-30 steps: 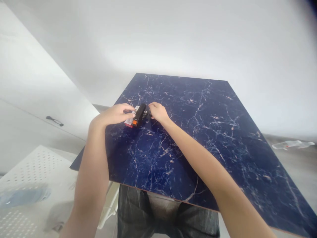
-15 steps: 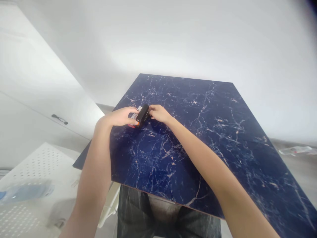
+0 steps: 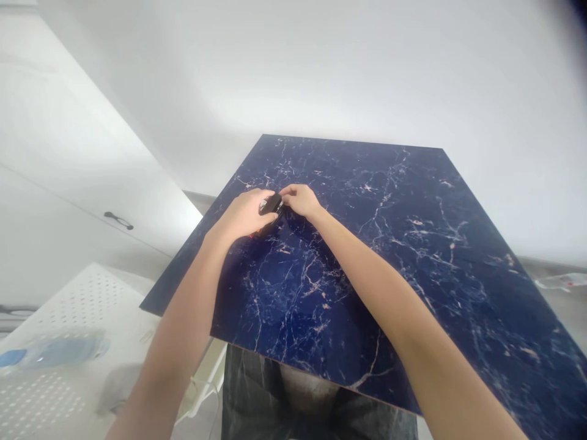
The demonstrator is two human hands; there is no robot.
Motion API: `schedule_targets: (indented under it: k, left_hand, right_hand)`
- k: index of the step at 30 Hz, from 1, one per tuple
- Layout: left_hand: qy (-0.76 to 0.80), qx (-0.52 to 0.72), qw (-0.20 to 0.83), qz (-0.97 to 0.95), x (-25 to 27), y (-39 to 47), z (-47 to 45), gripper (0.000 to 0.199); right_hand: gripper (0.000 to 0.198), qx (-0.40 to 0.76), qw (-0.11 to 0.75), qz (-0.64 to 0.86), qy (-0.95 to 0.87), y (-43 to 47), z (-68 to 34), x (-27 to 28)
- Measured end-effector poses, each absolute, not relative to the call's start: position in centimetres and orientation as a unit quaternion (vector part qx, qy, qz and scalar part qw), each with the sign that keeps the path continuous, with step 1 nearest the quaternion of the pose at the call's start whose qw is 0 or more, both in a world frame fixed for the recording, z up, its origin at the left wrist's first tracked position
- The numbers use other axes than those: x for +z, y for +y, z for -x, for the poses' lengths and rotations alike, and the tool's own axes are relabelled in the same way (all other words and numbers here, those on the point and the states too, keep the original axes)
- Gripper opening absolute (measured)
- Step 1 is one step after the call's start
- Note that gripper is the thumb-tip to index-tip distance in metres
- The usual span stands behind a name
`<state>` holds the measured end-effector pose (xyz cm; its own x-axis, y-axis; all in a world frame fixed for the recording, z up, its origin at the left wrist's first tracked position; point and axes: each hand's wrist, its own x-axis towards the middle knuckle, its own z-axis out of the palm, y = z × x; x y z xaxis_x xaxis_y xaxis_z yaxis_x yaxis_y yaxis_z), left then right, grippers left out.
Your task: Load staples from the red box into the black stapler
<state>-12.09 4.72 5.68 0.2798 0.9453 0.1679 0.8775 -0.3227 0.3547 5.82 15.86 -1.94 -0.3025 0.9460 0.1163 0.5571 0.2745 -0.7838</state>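
Observation:
Near the far left part of the blue marbled table [image 3: 330,256] lies what looks like a black stapler [image 3: 271,204], partly covered by my fingers. My left hand [image 3: 245,214] is wrapped over it from the left, thumb on the near side and fingers on the far side. My right hand [image 3: 300,198] pinches at its far right end, where some metal shows. What the right fingertips hold is too small to make out. A red-and-white item [image 3: 255,234] shows only as a red edge beneath my left hand.
On the left stands a white perforated surface [image 3: 87,305] with a clear plastic bottle [image 3: 64,352] lying on it. Behind it is a white cabinet door with a dark handle [image 3: 118,220]. A white wall [image 3: 348,73] rises behind the table. A clear plastic item [image 3: 562,281] lies beyond the right edge.
My left hand has slid right and forward, farther over the black stapler, and now covers most of the red-and-white item. The right hand stays at the stapler's end. The view has shifted slightly.

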Motion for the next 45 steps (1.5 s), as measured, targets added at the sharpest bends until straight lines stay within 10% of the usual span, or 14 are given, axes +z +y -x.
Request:
schedule_targets:
  k: [18,27,45]
  left_hand:
    - [0.591,0.148,0.010,-0.793,5.4,4.7,11.0,0.030]
    - [0.585,0.175,0.013,-0.792,4.3,5.1,11.0,0.061]
    - [0.610,0.174,-0.001,-0.773,3.0,5.3,10.5,0.054]
  right_hand:
    - [0.040,0.129,0.178,0.334,-0.917,15.0,-8.0,0.5]
    - [0.037,0.037,0.124,0.318,-0.939,15.0,-8.4,1.4]
    - [0.028,0.239,0.378,0.550,-0.705,13.2,-8.1,-0.2]
